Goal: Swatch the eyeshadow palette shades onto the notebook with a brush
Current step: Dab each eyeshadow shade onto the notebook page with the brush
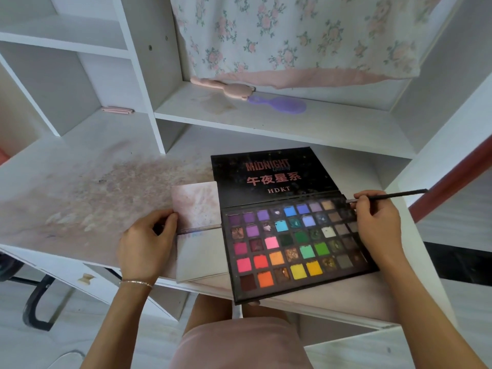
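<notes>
Loading colour, the right hand [379, 222] pinches the brush [386, 196] over the palette [298, 243]; the left hand [146, 243] grips the notebook [199, 227], already pink-smudged, lower page nearly bare, beside it.

- Matt white laminate on worktop [87, 166], dusted pink and rough-looking toward 9 o'clock.
- Matt black card on eyeshadow palette [292, 246] lid; powder pans mostly chalky, several at 6 o'clock glittery or foil-like.
- Plain paper in notebook [198, 230], upper page smudged pink.
- Slim black brush [388, 195] handle, metal-looking ferrule.
- Thin floral cloth [306, 35] at 12 o'clock.
- Smooth purple plastic hairbrush [279, 103].
</notes>
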Motion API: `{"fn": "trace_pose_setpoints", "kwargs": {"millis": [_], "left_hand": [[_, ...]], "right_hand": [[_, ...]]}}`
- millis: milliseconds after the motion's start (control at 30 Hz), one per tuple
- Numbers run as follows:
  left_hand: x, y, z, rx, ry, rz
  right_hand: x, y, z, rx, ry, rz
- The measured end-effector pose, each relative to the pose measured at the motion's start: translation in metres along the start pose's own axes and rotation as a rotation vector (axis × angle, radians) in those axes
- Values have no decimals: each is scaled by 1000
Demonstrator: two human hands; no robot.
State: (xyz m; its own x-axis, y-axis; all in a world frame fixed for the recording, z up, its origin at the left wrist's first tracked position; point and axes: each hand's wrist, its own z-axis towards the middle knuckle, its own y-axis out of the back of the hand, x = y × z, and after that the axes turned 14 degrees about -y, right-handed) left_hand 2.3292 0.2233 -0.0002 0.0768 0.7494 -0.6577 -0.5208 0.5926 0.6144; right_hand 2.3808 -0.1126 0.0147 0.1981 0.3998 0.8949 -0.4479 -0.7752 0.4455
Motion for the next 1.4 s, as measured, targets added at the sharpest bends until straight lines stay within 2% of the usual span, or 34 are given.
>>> {"fn": "trace_pose_setpoints", "kwargs": {"millis": [333, 833, 1033, 1200, 1400], "left_hand": [[1, -1, 0, -5, -16, 8], [4, -2, 0, 2, -15, 3], [2, -2, 0, 3, -10, -17], [2, -2, 0, -3, -7, -14], [0, -1, -1, -1, -8, -13]], "right_hand": [[2, -2, 0, 23, 60, -175], [1, -3, -1, 29, 20, -173], [9, -3, -13, 44, 85, -117], [29, -20, -39, 189, 84, 68], [46, -59, -76, 408, 97, 126]]}}
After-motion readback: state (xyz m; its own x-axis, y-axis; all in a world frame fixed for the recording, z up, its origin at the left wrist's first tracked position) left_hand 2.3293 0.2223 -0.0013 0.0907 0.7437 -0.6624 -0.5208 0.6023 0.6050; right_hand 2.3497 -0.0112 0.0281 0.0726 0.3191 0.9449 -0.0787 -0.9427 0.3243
